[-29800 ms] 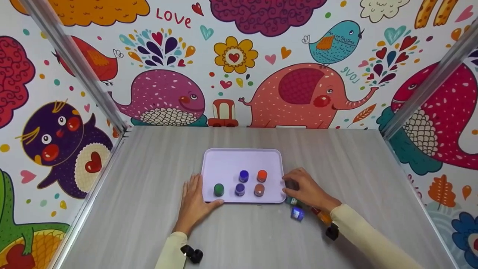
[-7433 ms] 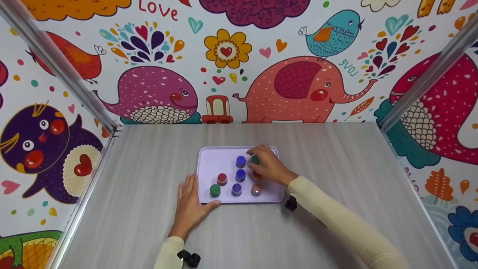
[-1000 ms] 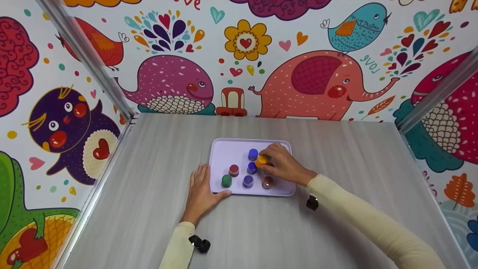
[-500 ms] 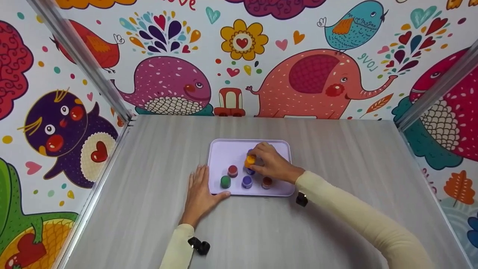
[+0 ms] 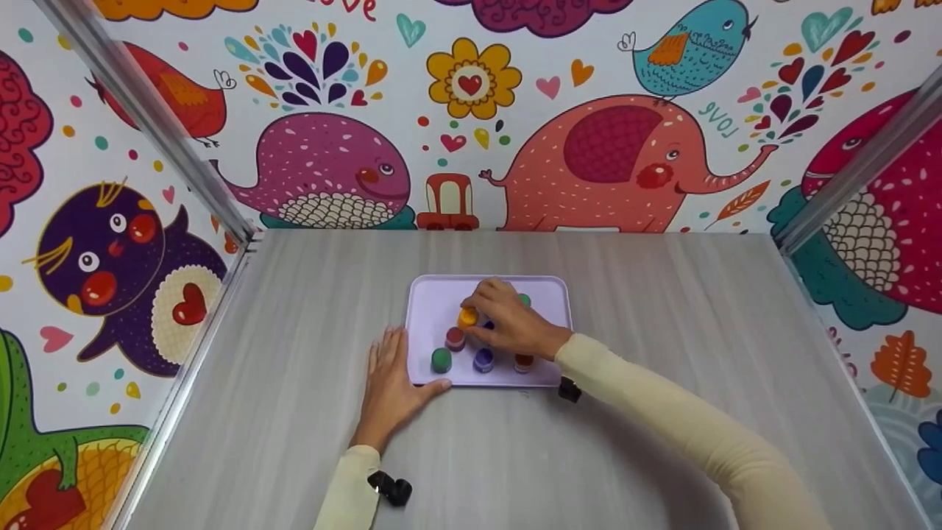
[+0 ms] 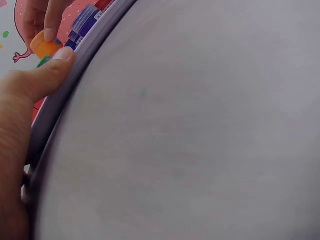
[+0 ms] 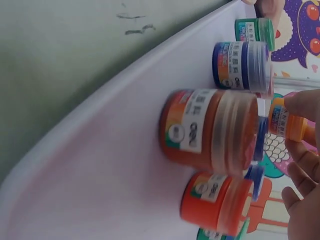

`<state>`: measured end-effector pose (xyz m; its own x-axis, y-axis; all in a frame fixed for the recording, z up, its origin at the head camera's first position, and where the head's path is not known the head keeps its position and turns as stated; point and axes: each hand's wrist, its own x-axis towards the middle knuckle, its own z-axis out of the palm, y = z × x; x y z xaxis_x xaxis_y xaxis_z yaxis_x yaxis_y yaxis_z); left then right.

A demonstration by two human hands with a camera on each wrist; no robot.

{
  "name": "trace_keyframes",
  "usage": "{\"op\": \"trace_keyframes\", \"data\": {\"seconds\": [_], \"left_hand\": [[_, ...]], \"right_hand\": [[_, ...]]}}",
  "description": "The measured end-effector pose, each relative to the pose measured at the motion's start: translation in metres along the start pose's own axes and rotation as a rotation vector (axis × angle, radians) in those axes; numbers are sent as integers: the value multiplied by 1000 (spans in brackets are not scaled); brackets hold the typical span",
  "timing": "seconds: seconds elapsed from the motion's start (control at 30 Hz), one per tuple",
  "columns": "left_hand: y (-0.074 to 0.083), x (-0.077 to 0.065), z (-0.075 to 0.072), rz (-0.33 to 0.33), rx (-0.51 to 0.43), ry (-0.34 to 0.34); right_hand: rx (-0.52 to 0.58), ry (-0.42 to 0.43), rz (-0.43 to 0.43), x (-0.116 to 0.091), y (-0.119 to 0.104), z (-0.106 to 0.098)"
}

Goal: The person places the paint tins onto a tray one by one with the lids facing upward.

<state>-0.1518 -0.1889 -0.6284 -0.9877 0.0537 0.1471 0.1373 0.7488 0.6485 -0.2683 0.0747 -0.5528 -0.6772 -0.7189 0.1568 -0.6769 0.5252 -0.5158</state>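
My right hand [image 5: 508, 320] pinches a yellow-orange paint jar [image 5: 467, 317] above the lilac tray [image 5: 430, 298], just behind a dark red jar [image 5: 455, 338]. At the tray's left edge rests my left hand [image 5: 390, 386], fingers straight along the side and thumb on the front rim. A green jar [image 5: 441, 359], a violet-blue jar [image 5: 483, 359] and a brown jar [image 5: 524, 362] stand in the front row. Another green jar [image 5: 525, 299] shows behind my right hand. In the right wrist view an orange-red jar [image 7: 212, 200] stands beside the brown one; my hand mostly hides the blue jars from the head camera.
The tray lies on a grey wood-grain table [image 5: 309, 316]. A wall with cartoon animals [image 5: 589, 169] rises behind it, and metal posts [image 5: 154, 125] stand at both sides. Each wrist carries a small black camera [image 5: 390, 487].
Over the last second my right hand carries the yellow-orange jar leftward across the tray. Compared with much earlier, more jars stand on the tray. My left hand keeps its place.
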Motion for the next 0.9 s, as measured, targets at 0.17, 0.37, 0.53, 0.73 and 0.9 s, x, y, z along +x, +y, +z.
{"op": "trace_keyframes", "data": {"seconds": [0.17, 0.37, 0.53, 0.73, 0.9], "left_hand": [[0, 0, -1, 6, -9, 17], [0, -1, 0, -5, -5, 12], [2, 0, 0, -12, -11, 10], [4, 0, 0, -20, -1, 3], [3, 0, 0, -23, 6, 6]], "right_hand": [[4, 10, 7, 9, 1, 5], [13, 0, 51, 13, 8, 11], [-6, -13, 79, 16, 11, 15], [-29, -18, 79, 21, 14, 19], [-19, -25, 103, 23, 15, 21]]}}
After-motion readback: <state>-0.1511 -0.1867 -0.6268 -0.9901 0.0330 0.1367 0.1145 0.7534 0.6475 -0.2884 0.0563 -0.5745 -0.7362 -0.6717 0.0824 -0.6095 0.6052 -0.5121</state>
